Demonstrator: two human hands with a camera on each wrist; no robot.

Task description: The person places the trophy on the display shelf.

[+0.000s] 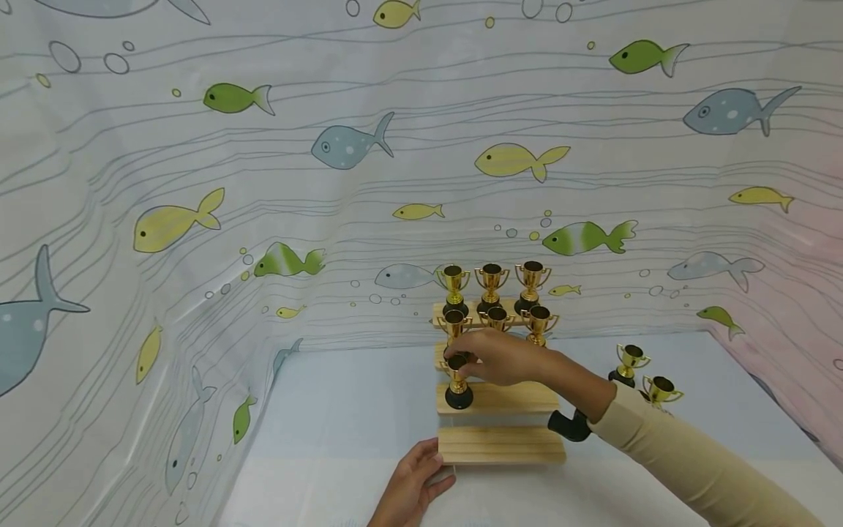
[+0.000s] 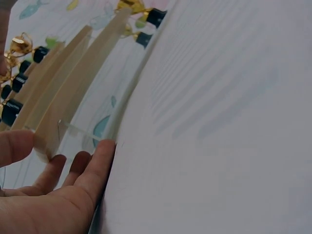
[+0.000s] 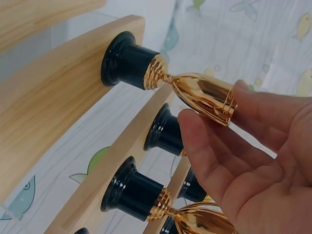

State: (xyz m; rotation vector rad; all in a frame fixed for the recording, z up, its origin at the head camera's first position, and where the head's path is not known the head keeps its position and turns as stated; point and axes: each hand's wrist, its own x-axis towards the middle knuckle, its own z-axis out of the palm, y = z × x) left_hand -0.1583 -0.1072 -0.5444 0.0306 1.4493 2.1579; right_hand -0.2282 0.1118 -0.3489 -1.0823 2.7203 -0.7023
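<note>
A wooden tiered stand (image 1: 500, 445) with several steps holds small gold trophy cups on black bases. My right hand (image 1: 498, 356) pinches the cup of a trophy (image 1: 459, 397) at the left end of the second-lowest step. In the right wrist view, thumb and fingers hold the gold cup of this trophy (image 3: 131, 63), whose black base rests against the board. Low on the left, my left hand (image 1: 411, 479) grips the end of the bottom step. The left wrist view has the thumb on one side of that board (image 2: 87, 87) and fingers on the other.
Rows of trophies fill the upper two steps, including a top-row trophy (image 1: 491, 284). Right of the stand, two trophies stand upright, one of them a gold trophy (image 1: 631, 360), and a black base (image 1: 570, 424) lies partly behind the right forearm. A fish-patterned sheet (image 1: 356, 241) rises behind.
</note>
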